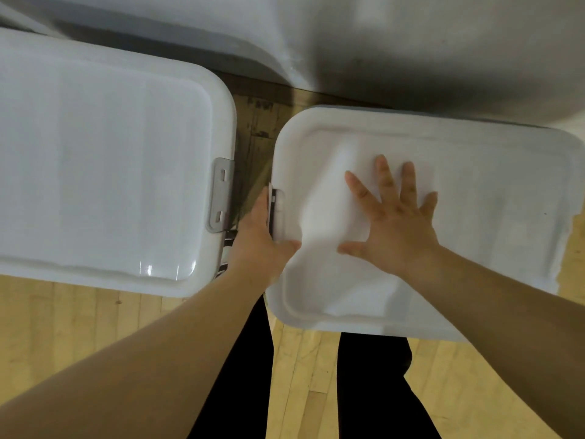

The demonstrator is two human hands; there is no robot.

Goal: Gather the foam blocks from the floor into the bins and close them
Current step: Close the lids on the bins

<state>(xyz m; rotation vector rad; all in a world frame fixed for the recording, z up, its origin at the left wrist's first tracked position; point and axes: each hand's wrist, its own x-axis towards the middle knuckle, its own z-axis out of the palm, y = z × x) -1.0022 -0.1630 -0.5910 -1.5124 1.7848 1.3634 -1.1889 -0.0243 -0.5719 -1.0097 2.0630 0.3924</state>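
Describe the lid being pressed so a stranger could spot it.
Above the wooden floor, right of the left lid with its grey clip, sits the right lid. Only it has the right hand spread flat on top and the left hand at its edge.

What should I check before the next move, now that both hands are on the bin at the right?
1. The right hand lies flat on the right lid: ok.
2. The left hand grips the right latch: ok.
3. The right latch is snapped shut: cannot tell.
4. The right lid is seated all round: cannot tell.
5. The left latch is folded over the left lid: ok.
6. No foam blocks on the visible floor: ok.
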